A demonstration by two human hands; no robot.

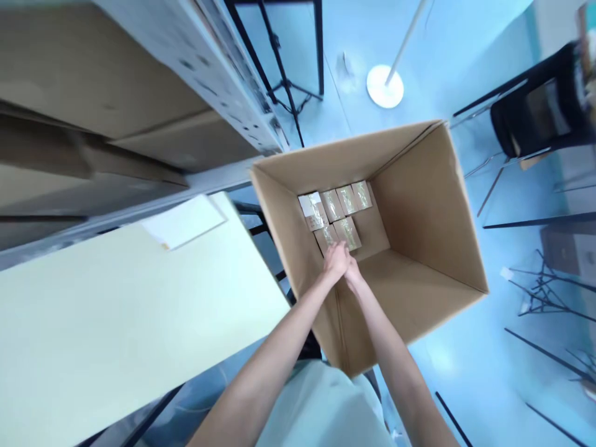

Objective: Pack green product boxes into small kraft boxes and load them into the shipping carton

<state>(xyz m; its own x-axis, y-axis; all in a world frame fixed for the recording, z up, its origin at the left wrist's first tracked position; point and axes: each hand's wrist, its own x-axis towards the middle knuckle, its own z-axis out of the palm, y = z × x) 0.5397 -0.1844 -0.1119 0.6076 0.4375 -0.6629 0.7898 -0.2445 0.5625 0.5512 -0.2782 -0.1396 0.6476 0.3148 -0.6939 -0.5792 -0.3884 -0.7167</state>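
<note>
Deep inside a large open cardboard carton (428,186), my left hand (336,257) and my right hand (352,269) are close together, almost touching. Both hands look closed, with fingers curled; what lies between them, if anything, is hidden. Just beyond my fingers is a small taped cardboard box (347,233), and beside it, partly behind my left hand, another small box (325,236). Along the carton's far wall stands a row of several small boxes (346,200) with shiny tape. The box at the left end of that row bears a white label (307,205).
To the left stands a pale table (116,323) with a white sheet (195,217) near its corner. Shelving with large cartons (139,81) rises behind it. A white round stand base (385,86), a black tripod (285,84) and a black chair (535,112) stand around the carton.
</note>
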